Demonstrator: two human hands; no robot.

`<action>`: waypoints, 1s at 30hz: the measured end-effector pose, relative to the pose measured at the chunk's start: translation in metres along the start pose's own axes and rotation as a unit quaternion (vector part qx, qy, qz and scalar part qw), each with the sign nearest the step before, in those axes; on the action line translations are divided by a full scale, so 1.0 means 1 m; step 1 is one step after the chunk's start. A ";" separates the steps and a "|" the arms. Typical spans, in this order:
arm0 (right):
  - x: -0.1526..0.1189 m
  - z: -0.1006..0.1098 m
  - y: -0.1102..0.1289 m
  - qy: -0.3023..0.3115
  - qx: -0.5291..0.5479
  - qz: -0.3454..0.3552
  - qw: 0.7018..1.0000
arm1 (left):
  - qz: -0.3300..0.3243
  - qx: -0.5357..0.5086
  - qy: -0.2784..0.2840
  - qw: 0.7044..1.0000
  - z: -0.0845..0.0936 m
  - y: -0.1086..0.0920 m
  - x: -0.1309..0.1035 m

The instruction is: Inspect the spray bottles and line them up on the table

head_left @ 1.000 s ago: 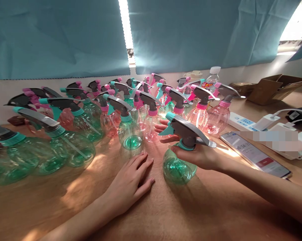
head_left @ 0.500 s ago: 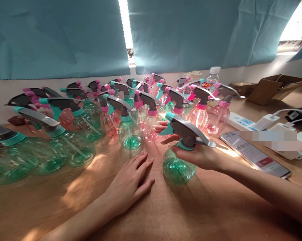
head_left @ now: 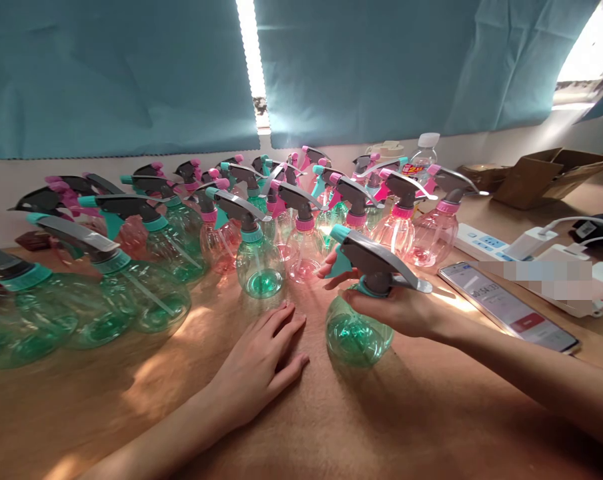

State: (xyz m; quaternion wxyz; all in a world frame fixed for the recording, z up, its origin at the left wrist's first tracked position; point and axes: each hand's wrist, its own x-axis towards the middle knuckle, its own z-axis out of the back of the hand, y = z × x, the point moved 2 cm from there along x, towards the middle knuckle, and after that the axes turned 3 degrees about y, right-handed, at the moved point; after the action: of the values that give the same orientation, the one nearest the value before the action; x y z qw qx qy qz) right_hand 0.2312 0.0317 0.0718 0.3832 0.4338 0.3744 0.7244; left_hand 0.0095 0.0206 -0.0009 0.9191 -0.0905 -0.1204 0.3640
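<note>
A green see-through spray bottle (head_left: 359, 337) with a grey and teal spray head stands upright on the table. My right hand (head_left: 391, 303) is wrapped round its neck, thumb on the near side and fingers at the teal trigger; part of the grip is hidden behind the spray head. My left hand (head_left: 269, 353) lies flat on the wooden table (head_left: 301, 440), fingers spread, holding nothing. Just beyond its fingertips stands another green spray bottle (head_left: 260, 267). A pink spray bottle (head_left: 304, 257) is behind the held one.
Several green spray bottles (head_left: 151, 300) stand at the left, with more pink and green ones in rows behind. To the right lie a phone (head_left: 511, 307), a white power strip (head_left: 486, 241) with chargers, and an open cardboard box (head_left: 541, 177). A clear drink bottle (head_left: 425, 153) stands at the back.
The fingers of my right hand have curled in closer against the teal trigger. The bottle has barely shifted, and my left hand has stayed where it was.
</note>
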 end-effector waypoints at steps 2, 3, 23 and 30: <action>0.000 0.000 0.001 -0.010 -0.009 0.010 1.000 | 0.001 0.000 0.005 1.000 0.000 0.000 0.000; -0.001 0.001 0.001 -0.014 -0.016 0.012 1.000 | 0.001 0.001 0.006 1.000 0.000 0.000 0.000; 0.000 -0.002 0.000 0.026 0.014 0.069 0.997 | -0.001 0.009 0.003 1.000 0.000 0.000 0.000; -0.001 -0.001 -0.004 0.026 -0.006 0.063 0.998 | -0.001 0.001 -0.009 1.000 -0.001 0.001 -0.001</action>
State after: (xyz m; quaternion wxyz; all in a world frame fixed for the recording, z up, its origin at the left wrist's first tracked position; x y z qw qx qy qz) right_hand 0.2312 0.0319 0.0676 0.3296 0.4354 0.3514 0.7605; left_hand 0.0088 0.0205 -0.0023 0.9185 -0.0859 -0.1283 0.3640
